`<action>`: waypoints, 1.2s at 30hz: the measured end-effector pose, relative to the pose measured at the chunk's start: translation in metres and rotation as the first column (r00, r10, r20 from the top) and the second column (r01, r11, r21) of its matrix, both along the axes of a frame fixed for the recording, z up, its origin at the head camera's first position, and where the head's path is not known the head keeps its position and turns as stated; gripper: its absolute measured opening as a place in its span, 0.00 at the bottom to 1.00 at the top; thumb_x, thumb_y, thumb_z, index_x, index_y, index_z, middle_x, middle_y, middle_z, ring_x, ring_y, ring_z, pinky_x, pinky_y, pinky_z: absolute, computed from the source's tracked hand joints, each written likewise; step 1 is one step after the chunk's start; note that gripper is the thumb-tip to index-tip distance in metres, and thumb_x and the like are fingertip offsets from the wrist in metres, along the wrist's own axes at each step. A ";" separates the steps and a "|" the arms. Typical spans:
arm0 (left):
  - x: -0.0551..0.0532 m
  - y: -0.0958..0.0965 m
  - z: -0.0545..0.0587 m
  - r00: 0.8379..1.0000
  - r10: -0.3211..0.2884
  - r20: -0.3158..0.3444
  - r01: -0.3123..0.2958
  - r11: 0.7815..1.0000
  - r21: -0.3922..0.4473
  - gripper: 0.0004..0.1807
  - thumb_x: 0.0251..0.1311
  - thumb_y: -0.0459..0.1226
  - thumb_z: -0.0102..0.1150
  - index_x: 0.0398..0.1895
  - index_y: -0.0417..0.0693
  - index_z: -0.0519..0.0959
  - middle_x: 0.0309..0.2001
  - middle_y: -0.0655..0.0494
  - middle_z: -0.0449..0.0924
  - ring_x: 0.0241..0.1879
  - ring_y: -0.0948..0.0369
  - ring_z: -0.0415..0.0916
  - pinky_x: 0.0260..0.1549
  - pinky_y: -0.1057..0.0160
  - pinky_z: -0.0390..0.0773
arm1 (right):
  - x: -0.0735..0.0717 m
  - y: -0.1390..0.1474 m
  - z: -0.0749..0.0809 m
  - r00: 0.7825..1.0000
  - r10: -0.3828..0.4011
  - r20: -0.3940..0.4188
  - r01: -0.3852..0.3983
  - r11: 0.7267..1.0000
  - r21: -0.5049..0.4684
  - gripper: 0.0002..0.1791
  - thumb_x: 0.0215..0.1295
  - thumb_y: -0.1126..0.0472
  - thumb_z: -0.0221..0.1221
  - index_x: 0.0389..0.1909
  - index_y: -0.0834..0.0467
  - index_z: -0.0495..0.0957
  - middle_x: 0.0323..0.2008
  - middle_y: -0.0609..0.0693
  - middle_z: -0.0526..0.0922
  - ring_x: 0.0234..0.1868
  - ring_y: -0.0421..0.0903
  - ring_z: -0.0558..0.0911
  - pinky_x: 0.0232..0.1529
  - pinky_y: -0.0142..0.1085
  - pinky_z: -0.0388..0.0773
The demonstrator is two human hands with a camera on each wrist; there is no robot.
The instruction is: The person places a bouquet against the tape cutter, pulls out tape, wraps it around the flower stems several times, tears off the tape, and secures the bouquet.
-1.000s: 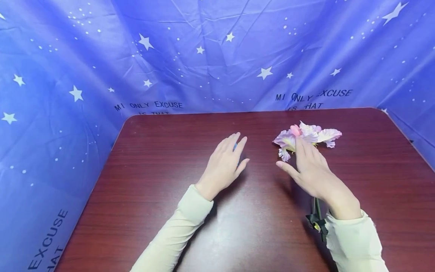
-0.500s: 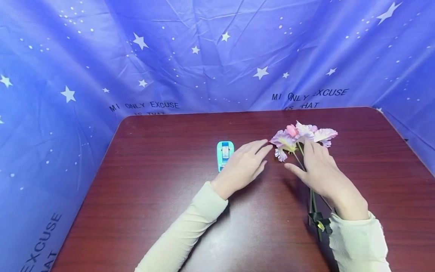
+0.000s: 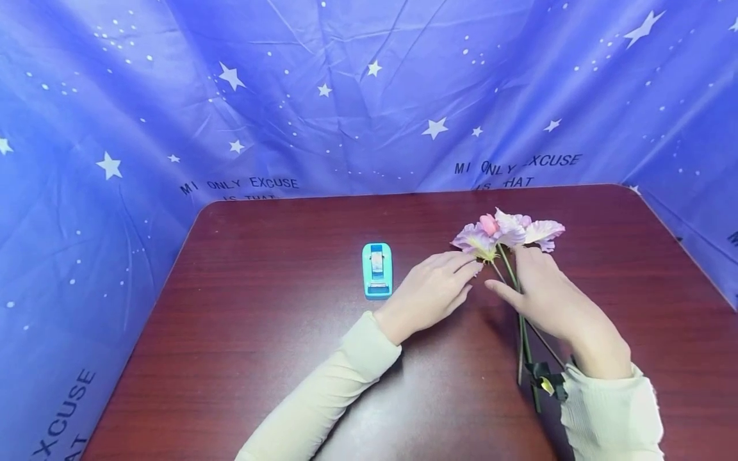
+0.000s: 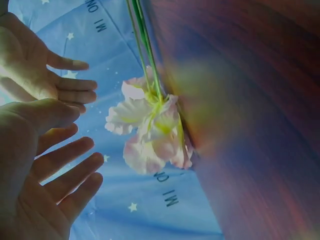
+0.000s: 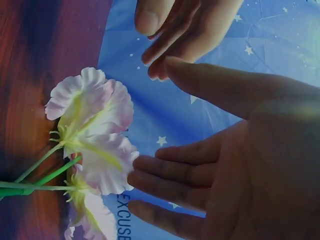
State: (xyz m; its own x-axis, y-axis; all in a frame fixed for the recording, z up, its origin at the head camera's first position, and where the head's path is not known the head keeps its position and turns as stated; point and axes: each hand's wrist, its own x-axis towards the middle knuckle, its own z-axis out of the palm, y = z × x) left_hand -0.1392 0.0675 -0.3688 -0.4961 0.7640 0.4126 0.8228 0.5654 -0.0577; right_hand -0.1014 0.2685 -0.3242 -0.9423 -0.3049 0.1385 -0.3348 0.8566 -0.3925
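A spray of ruffled pink-lilac flowers with yellow bases and thin green stems (image 3: 507, 232) stretches over the right half of a dark reddish-brown, wood-grained counter (image 3: 277, 269). Its blooms point toward the far edge, nearer the far right corner than the far left one, and its stems run back toward the near edge. A rounded pink bud (image 3: 489, 224) sits among the petals, and a dark green leaf with a yellow patch (image 3: 546, 381) shows low on the stems, beside the right cuff.

The left hand (image 3: 431, 289) reaches in from the near edge, its fingers loosely bent and a little apart, holding nothing; the fingertips are near the base of the leftmost bloom. The right hand (image 3: 548, 296) is above the stems, its fingers almost straight and its thumb spread well away, with nothing in its grasp. Whether its fingertips touch the petals cannot be told.

Just left of the left hand lies a small turquoise oblong object with rounded ends and a blue middle (image 3: 377, 270). Both arms wear pale cream sleeves (image 3: 328, 390). Beyond the far edge hangs a blue-violet cloth with white stars and black lettering (image 3: 346, 38).
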 end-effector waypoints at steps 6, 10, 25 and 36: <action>-0.005 0.007 0.001 1.000 -0.023 0.005 0.024 0.999 -0.046 0.20 0.70 0.41 0.52 0.63 0.49 0.76 0.61 0.58 0.77 0.65 0.60 0.71 0.67 0.65 0.64 | -0.009 0.006 -0.001 0.997 -0.011 0.075 0.009 1.000 0.023 0.16 0.66 0.57 0.63 0.36 0.67 0.72 0.24 0.50 0.67 0.28 0.46 0.69 0.35 0.43 0.67; -0.007 0.014 0.001 0.999 -0.044 0.030 0.046 0.997 -0.065 0.17 0.70 0.41 0.53 0.60 0.51 0.76 0.59 0.59 0.78 0.63 0.62 0.72 0.65 0.68 0.66 | -0.013 0.012 -0.006 0.985 -0.054 0.163 0.048 0.998 0.040 0.20 0.67 0.54 0.62 0.37 0.69 0.71 0.24 0.51 0.69 0.28 0.46 0.70 0.34 0.43 0.68; -0.008 0.054 0.002 0.991 -0.092 0.096 0.104 0.986 -0.132 0.10 0.68 0.36 0.51 0.49 0.54 0.78 0.47 0.65 0.80 0.50 0.66 0.78 0.49 0.70 0.76 | -0.011 0.039 -0.018 0.901 -0.204 0.384 0.173 0.978 0.114 0.23 0.66 0.49 0.60 0.35 0.69 0.72 0.31 0.59 0.80 0.32 0.54 0.78 0.36 0.45 0.74; -0.013 0.076 -0.001 0.980 -0.088 0.177 0.118 0.978 -0.172 0.09 0.72 0.37 0.51 0.47 0.58 0.79 0.50 0.69 0.80 0.51 0.69 0.77 0.42 0.71 0.76 | -0.015 0.038 -0.030 0.890 -0.189 0.416 0.133 0.978 0.160 0.19 0.60 0.49 0.63 0.21 0.61 0.77 0.20 0.53 0.77 0.26 0.50 0.75 0.29 0.44 0.73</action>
State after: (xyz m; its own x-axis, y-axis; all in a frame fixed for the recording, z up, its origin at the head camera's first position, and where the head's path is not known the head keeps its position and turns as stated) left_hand -0.1517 0.1436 -0.3696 -0.4611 0.8687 0.1809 0.8827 0.4700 -0.0070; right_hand -0.1159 0.3066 -0.3539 -0.9394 -0.1317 -0.3164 -0.0122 0.9354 -0.3534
